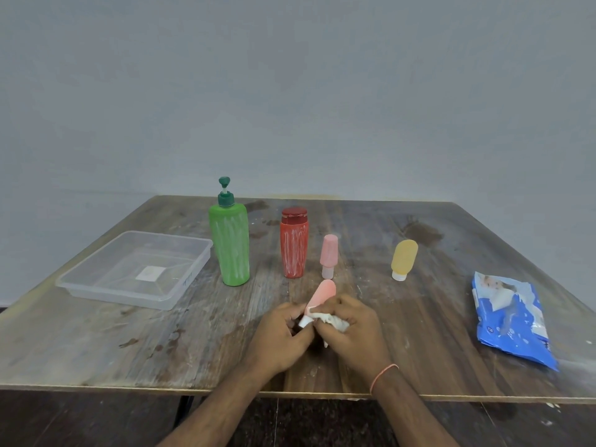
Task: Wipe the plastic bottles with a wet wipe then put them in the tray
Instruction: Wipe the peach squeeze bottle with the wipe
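Note:
My left hand (280, 333) grips the white cap end of a small pink bottle (322, 294), which tilts up and away from me. My right hand (356, 330) holds a crumpled white wet wipe (332, 320) against the bottle's lower part. Four more bottles stand on the wooden table: a tall green pump bottle (229, 245), a red bottle (294, 245) with white streaks, a second small pink bottle (329, 254) on its cap, and a yellow bottle (403, 259) on its cap. The clear plastic tray (96, 287) lies at the left with nothing in it.
A blue wet-wipe pack (509, 317) lies at the right side of the table (161, 343). The table's front edge runs just below my wrists. A plain grey wall stands behind the table.

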A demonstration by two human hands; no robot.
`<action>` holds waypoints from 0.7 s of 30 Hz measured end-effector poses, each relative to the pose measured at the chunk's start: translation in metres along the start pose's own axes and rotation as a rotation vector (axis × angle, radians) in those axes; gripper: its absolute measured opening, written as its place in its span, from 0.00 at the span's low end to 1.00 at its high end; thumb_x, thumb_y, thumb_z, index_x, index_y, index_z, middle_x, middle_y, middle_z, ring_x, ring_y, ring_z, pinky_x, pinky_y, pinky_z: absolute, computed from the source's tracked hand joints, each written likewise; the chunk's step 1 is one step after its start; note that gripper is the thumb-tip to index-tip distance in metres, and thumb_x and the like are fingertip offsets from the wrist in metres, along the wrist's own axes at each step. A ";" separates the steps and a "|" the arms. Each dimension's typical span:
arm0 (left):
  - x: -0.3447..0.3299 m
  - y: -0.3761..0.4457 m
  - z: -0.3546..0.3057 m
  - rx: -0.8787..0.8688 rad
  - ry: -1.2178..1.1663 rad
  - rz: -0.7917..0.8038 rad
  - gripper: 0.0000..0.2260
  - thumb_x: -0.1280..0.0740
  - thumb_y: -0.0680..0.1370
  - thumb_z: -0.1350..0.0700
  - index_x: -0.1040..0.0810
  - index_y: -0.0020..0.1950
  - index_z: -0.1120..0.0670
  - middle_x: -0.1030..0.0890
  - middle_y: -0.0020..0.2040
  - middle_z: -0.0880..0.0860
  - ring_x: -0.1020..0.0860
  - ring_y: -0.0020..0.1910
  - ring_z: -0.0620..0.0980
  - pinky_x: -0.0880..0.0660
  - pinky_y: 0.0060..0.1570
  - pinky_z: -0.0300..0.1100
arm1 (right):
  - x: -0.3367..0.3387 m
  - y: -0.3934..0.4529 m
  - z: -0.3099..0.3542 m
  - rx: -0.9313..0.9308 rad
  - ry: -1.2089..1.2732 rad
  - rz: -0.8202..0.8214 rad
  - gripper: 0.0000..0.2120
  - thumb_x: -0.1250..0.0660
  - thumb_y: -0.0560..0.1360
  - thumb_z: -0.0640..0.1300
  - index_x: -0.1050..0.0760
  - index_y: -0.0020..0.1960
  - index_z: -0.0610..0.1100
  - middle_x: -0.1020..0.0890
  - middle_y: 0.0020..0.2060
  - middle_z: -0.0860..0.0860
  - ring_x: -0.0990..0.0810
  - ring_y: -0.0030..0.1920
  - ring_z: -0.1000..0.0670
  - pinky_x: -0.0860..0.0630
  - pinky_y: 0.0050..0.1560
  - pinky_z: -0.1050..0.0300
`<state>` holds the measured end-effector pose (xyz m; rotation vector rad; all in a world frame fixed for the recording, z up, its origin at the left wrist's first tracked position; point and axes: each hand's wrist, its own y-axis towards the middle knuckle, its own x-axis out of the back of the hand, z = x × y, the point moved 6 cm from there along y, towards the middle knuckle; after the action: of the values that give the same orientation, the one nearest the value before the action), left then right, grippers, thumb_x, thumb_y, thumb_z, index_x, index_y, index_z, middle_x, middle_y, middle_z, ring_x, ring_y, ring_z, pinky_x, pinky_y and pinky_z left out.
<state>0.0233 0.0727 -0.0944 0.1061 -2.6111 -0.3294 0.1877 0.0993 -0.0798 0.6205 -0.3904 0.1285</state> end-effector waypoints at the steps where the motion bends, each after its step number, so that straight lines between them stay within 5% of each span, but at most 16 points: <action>1: 0.000 0.001 0.000 -0.006 -0.015 0.010 0.15 0.28 0.79 0.49 0.18 0.57 0.26 0.15 0.52 0.43 0.16 0.51 0.42 0.17 0.54 0.47 | 0.003 0.000 0.000 -0.010 -0.010 -0.041 0.12 0.22 0.73 0.36 0.10 0.50 0.51 0.15 0.46 0.60 0.15 0.49 0.55 0.21 0.48 0.66; 4: -0.003 0.001 0.003 -0.012 -0.019 0.077 0.14 0.28 0.77 0.48 0.15 0.62 0.37 0.16 0.49 0.44 0.17 0.48 0.45 0.18 0.51 0.47 | 0.015 0.003 -0.008 -0.065 -0.040 -0.220 0.13 0.24 0.73 0.35 0.11 0.50 0.51 0.16 0.43 0.59 0.16 0.45 0.58 0.26 0.43 0.71; 8: -0.007 0.001 0.008 -0.002 -0.017 0.141 0.18 0.27 0.76 0.50 0.17 0.65 0.35 0.18 0.47 0.43 0.18 0.47 0.46 0.20 0.50 0.47 | 0.028 0.006 -0.017 -0.193 -0.059 -0.362 0.10 0.24 0.75 0.35 0.13 0.46 0.50 0.18 0.40 0.58 0.18 0.44 0.61 0.30 0.39 0.75; 16: -0.003 0.003 0.010 0.034 -0.074 0.071 0.14 0.29 0.76 0.44 0.14 0.62 0.38 0.14 0.52 0.44 0.16 0.51 0.46 0.18 0.56 0.55 | 0.011 0.003 -0.007 -0.055 -0.012 -0.121 0.13 0.23 0.73 0.35 0.11 0.51 0.50 0.15 0.48 0.56 0.15 0.50 0.56 0.21 0.48 0.66; 21: 0.001 0.002 0.010 0.105 -0.177 0.040 0.13 0.28 0.82 0.56 0.15 0.66 0.44 0.12 0.56 0.42 0.14 0.56 0.44 0.18 0.62 0.54 | 0.002 0.000 0.001 0.018 0.023 -0.018 0.11 0.22 0.73 0.37 0.11 0.51 0.51 0.14 0.48 0.59 0.14 0.51 0.55 0.19 0.51 0.64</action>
<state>0.0180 0.0766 -0.1017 0.0631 -2.8015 -0.1948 0.1890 0.0982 -0.0783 0.6396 -0.3620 0.1216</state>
